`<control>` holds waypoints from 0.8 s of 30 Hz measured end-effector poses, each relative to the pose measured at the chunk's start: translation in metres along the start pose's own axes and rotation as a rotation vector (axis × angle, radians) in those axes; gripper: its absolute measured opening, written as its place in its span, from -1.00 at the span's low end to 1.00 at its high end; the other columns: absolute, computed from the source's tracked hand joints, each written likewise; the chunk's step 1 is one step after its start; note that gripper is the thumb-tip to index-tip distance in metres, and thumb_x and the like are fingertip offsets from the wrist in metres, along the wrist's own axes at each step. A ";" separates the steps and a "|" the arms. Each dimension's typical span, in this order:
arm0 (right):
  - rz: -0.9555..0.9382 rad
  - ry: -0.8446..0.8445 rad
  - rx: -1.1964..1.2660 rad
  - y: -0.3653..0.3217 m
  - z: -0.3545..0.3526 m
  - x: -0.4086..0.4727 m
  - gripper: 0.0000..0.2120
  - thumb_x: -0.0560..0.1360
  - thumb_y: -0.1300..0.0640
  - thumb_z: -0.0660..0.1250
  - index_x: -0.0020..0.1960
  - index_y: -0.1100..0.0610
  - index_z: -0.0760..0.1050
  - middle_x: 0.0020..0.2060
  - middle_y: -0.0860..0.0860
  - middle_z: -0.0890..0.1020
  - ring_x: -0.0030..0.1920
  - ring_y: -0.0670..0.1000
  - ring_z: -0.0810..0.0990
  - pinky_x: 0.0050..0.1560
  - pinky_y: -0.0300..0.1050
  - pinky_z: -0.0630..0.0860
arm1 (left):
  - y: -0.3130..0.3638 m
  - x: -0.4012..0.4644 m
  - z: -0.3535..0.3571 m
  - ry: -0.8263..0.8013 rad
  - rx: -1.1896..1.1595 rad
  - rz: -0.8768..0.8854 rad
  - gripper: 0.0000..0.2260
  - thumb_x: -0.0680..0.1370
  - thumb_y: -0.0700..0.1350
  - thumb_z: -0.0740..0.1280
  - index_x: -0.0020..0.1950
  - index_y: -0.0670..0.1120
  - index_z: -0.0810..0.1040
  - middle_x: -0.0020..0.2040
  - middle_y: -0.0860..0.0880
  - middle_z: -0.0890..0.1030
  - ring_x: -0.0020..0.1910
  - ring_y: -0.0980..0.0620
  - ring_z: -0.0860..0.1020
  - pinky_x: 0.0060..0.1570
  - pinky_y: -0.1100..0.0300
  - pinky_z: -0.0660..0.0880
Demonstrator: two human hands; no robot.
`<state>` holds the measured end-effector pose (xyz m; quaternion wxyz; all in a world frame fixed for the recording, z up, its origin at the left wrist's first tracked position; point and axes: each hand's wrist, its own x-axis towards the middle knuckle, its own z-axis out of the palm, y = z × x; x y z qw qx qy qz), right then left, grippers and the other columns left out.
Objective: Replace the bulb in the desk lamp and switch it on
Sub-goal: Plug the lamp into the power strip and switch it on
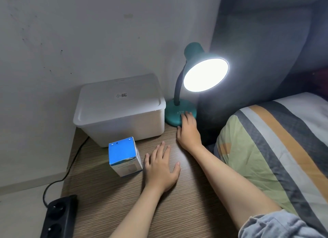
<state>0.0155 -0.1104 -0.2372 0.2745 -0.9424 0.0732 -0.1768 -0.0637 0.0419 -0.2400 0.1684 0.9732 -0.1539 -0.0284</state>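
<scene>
A teal desk lamp (pixel 193 51) stands at the back right of the wooden bedside table (pixel 110 198), its shade glowing bright white so the bulb inside is washed out. My right hand (pixel 189 131) rests with its fingertips on the lamp's round base (pixel 173 113), holding nothing. My left hand (pixel 160 166) lies flat, fingers spread, on the tabletop. Just left of it stands a blue-topped white bulb box (pixel 124 156), closed and upright, not touched by either hand.
A white lidded plastic bin (pixel 120 108) fills the table's back left, close beside the lamp base. A black power strip (pixel 58 218) and its cable (pixel 71 166) lie on the floor at left. A striped pillow (pixel 275 149) and bed border the table's right edge.
</scene>
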 end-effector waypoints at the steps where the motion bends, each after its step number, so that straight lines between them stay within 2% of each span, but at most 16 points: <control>1: 0.000 0.000 -0.002 0.000 0.000 0.000 -0.50 0.52 0.25 0.20 0.44 0.28 0.22 0.43 0.20 0.29 0.50 0.15 0.14 0.43 -0.11 0.13 | 0.000 0.000 0.000 0.003 -0.003 0.003 -0.37 0.43 0.26 -0.02 0.49 0.10 0.12 0.55 0.09 0.04 0.51 0.07 0.03 0.45 -0.06 -0.06; 4: 0.013 -0.026 -0.007 -0.001 0.001 0.003 -0.48 0.50 0.25 0.20 0.44 0.29 0.22 0.42 0.23 0.28 0.49 0.18 0.13 0.50 0.02 0.14 | 0.000 -0.001 -0.002 0.008 -0.041 0.031 -0.41 0.48 0.23 0.06 0.48 0.08 0.14 0.55 0.08 0.06 0.51 0.06 0.03 0.45 -0.09 -0.06; 9: 0.037 -0.053 -0.044 -0.001 0.003 0.003 -0.46 0.50 0.25 0.20 0.45 0.29 0.19 0.42 0.24 0.24 0.49 0.20 0.12 0.47 0.09 0.20 | -0.003 -0.002 -0.002 0.037 -0.049 0.063 -0.43 0.51 0.20 0.11 0.48 0.04 0.17 0.54 0.05 0.08 0.50 0.02 0.06 0.43 -0.12 -0.01; 16: 0.035 -0.060 -0.024 0.000 0.002 0.002 -0.45 0.52 0.25 0.17 0.48 0.26 0.14 0.47 0.19 0.22 0.52 0.16 0.06 0.49 0.00 0.14 | -0.001 -0.002 -0.003 0.033 -0.068 0.063 -0.44 0.51 0.19 0.13 0.47 0.04 0.18 0.54 0.06 0.08 0.51 0.03 0.05 0.44 -0.14 -0.01; 20: 0.045 -0.068 0.035 -0.003 -0.002 -0.004 -0.45 0.55 0.27 0.14 0.51 0.25 0.07 0.52 0.17 0.13 0.54 0.11 0.02 0.51 -0.09 -0.02 | 0.000 -0.005 -0.008 0.028 -0.089 0.052 -0.45 0.51 0.19 0.14 0.47 0.05 0.19 0.54 0.05 0.10 0.50 0.03 0.07 0.44 -0.13 -0.02; 24: 0.074 -0.009 0.167 -0.009 -0.016 -0.036 -0.50 0.56 0.27 0.16 0.48 0.27 0.17 0.47 0.18 0.25 0.51 0.10 0.16 0.49 -0.15 0.07 | 0.000 0.002 -0.014 -0.029 -0.165 0.005 -0.43 0.48 0.20 0.21 0.45 0.07 0.22 0.53 0.08 0.13 0.50 0.03 0.09 0.45 -0.09 -0.04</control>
